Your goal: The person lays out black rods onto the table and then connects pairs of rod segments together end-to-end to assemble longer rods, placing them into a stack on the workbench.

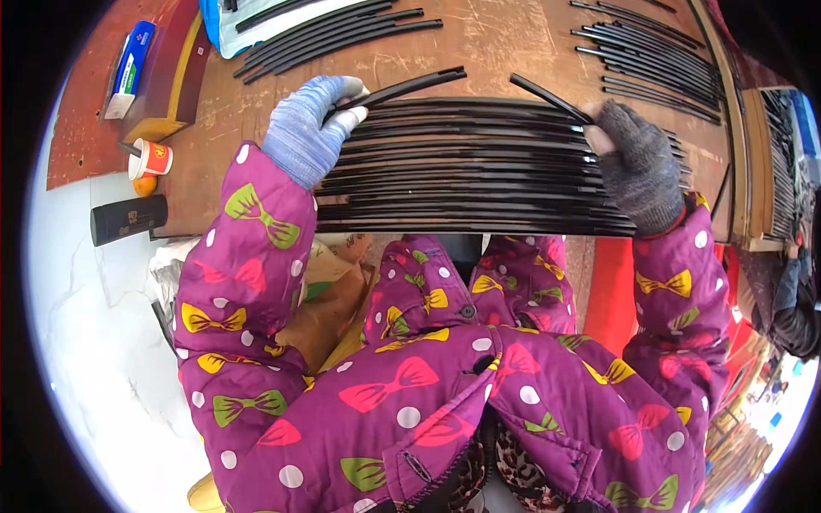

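Fingers of left hand (304, 128) pinch black strip (402, 88); right hand (637, 162) fingers grip second strip (552, 98). Both strips angle up-inward above stacked strips (479, 179) lying crosswise on desk (505, 43), between hands.

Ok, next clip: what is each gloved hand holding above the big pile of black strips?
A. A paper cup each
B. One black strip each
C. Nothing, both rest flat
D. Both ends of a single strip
B: the left hand in the blue glove pinches one black strip and the right hand in the grey glove pinches a separate shorter strip, with a gap of bare wooden table between their ends.
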`<act>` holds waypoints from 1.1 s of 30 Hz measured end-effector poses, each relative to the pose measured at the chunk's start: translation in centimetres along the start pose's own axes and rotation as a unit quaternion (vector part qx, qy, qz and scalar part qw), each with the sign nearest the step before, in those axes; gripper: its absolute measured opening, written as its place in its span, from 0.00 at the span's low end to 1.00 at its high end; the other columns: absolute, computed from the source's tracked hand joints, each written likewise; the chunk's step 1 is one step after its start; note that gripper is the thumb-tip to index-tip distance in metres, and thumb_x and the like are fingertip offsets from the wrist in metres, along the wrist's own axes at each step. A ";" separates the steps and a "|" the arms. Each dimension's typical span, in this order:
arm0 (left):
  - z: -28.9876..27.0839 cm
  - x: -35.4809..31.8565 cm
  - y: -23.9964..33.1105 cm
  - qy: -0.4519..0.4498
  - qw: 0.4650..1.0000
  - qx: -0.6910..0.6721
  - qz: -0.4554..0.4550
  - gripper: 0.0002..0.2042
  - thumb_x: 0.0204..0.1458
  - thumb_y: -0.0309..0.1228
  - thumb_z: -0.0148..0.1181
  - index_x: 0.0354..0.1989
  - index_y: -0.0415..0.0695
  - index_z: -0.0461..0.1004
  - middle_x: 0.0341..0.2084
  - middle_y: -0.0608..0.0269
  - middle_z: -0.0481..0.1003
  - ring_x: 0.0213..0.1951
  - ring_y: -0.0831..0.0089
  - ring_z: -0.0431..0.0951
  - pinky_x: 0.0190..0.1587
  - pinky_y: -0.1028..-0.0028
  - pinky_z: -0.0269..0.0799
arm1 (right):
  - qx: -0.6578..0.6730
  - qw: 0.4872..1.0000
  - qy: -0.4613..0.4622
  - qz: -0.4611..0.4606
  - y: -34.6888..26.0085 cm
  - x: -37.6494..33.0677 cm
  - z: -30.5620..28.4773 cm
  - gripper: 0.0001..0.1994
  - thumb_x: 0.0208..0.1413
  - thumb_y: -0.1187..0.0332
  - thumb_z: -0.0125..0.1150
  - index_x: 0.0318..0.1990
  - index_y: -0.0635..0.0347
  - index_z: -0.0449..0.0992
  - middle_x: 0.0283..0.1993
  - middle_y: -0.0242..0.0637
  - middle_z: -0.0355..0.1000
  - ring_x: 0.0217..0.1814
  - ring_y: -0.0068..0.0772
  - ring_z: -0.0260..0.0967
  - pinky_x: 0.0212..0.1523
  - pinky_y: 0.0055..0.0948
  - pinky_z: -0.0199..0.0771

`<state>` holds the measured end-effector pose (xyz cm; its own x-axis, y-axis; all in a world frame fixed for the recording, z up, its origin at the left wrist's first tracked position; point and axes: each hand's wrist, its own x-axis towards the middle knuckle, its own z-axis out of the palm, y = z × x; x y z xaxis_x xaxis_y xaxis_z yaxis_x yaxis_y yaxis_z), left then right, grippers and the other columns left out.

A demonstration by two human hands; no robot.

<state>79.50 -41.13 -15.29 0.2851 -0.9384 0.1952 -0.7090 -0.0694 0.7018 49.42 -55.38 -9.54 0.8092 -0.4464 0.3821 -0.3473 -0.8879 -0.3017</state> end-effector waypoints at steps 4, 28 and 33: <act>0.0 -0.3 1.2 -0.031 0.998 0.026 0.040 0.09 0.42 0.21 0.57 0.34 0.37 0.72 0.27 0.61 0.72 0.31 0.74 0.72 0.36 0.78 0.67 | 0.030 0.999 -0.013 0.005 -0.5 0.2 0.7 0.09 0.48 0.70 0.53 0.37 0.61 0.68 0.28 0.45 0.68 0.28 0.46 0.67 0.27 0.34 0.66; 2.2 -0.5 4.6 -0.053 0.964 0.092 0.244 0.10 0.38 0.23 0.57 0.32 0.41 0.74 0.28 0.59 0.72 0.29 0.66 0.73 0.32 0.76 0.68 | 0.136 0.974 -0.174 0.053 -0.5 -0.2 1.5 0.11 0.50 0.72 0.54 0.41 0.63 0.71 0.35 0.36 0.71 0.37 0.25 0.67 0.39 0.23 0.66; 0.5 -2.0 3.2 -0.065 0.994 -0.001 0.083 0.10 0.39 0.24 0.59 0.33 0.43 0.75 0.27 0.61 0.73 0.29 0.69 0.74 0.32 0.76 0.68 | 0.073 0.981 0.024 0.179 4.1 -2.0 -4.4 0.14 0.52 0.73 0.46 0.47 0.55 0.68 0.36 0.35 0.71 0.31 0.22 0.66 0.34 0.21 0.66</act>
<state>76.36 -39.63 -13.75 0.0785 -0.9727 0.2185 -0.7375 0.0908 0.6692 44.28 -58.65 -7.71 0.6233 -0.7341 0.2694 -0.5304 -0.6500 -0.5442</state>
